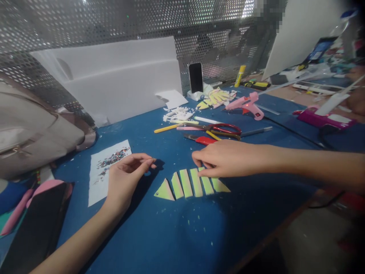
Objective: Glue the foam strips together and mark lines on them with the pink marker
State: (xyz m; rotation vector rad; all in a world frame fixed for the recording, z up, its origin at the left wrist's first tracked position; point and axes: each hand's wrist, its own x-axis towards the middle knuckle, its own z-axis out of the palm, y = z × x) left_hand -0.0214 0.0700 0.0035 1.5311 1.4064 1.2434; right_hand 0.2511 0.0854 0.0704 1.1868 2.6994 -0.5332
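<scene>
My left hand (pixel 125 173) hovers over the blue table with thumb and fingertips pinched together. Whatever tiny thing may be between them is too small to make out. Under its wrist side lies a white sheet of paper (pixel 95 190) scattered with small shiny multicoloured bits (pixel 112 159). Over on the right, my right hand (pixel 219 158) reaches in with bent fingers apart, its thumb at the upper ends of the cut strips. These yellow-green and pink slanted strips (pixel 186 183) lie side by side with small gaps, forming a fish-like shape with a pointed head piece (pixel 165 190) at left.
Beyond my hands lie a red cutter (pixel 203 140), red-handled scissors (pixel 228 128), several pens, and white scraps (pixel 178 113). A pink glue gun (pixel 248 105) with a cord stands right of them. A phone (pixel 196 78) leans behind. At left sit a bag (pixel 37 125) and dark case (pixel 37 224).
</scene>
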